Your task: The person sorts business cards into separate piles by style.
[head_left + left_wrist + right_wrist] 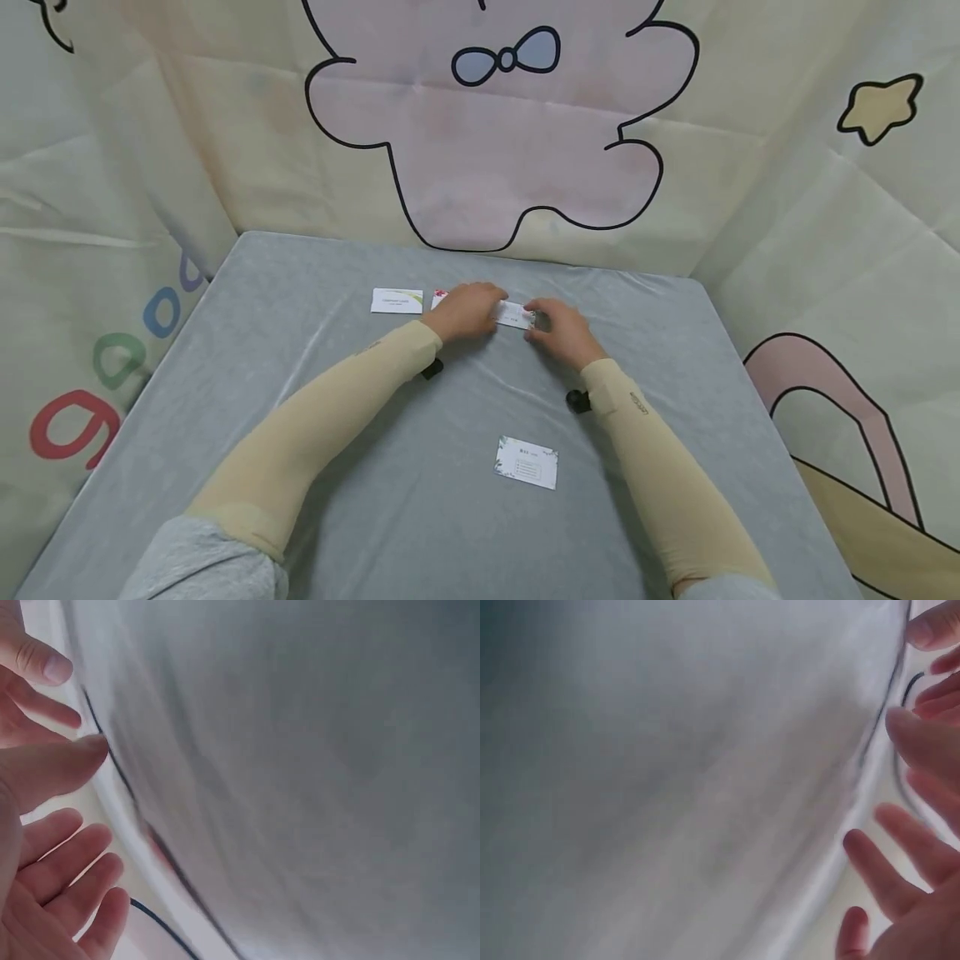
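In the head view a white printed card [515,315] lies near the back of the grey cloth, between the two hands. My left hand [468,310] reaches over its left end, its fingertips hidden from the head camera. At the card's right end, my right hand [561,332] has thumb and index finger spread apart at the edge. Both wrist views show loosely extended fingers. Left of the left hand lies a card with a pink corner [438,297], mostly covered by that hand. Farther left is a white card with a green-yellow corner [397,301].
Closer to the front lies another white card with leafy corners [527,462]. Grey cloth [390,517] covers the table. A curtain with cartoon drawings [510,158] hangs behind its back edge and along both sides.
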`<state>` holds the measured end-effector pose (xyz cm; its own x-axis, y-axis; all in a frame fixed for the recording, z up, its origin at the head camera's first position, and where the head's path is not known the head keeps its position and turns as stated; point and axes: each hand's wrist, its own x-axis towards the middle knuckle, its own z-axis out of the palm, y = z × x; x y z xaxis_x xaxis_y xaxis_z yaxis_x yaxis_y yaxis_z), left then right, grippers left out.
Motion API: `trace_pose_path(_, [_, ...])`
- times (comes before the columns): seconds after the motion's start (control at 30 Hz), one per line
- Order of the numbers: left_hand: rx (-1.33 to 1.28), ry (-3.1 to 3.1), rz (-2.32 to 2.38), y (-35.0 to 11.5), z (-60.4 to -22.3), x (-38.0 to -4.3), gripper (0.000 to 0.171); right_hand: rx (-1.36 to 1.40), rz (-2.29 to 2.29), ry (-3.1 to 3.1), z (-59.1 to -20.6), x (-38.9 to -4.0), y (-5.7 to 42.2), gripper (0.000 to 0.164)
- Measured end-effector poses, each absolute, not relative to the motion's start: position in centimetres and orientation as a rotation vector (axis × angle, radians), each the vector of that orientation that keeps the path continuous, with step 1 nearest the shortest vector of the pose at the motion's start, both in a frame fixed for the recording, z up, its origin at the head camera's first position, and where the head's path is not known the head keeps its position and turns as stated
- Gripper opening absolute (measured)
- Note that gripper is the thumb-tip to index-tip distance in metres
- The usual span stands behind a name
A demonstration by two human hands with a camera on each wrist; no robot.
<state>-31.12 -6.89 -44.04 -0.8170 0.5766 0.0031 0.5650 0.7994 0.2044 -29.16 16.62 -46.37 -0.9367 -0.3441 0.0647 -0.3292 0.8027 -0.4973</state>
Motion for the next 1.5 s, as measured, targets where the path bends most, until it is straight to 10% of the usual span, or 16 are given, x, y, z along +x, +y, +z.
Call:
trace_pose_path(0.6, [1.397,2.694,0.218,-8.1,-44.7,-13.7,0.057,-0.919,-0.705,2.984,-47.4,-9.6,19.8,0.055])
trace_pose_path(1.5, [1.345,2.703,0.23,-6.8,-45.3,-12.4,0.061,-0.893,-0.672,3.078,-48.1,-7.2,19.0,0.053])
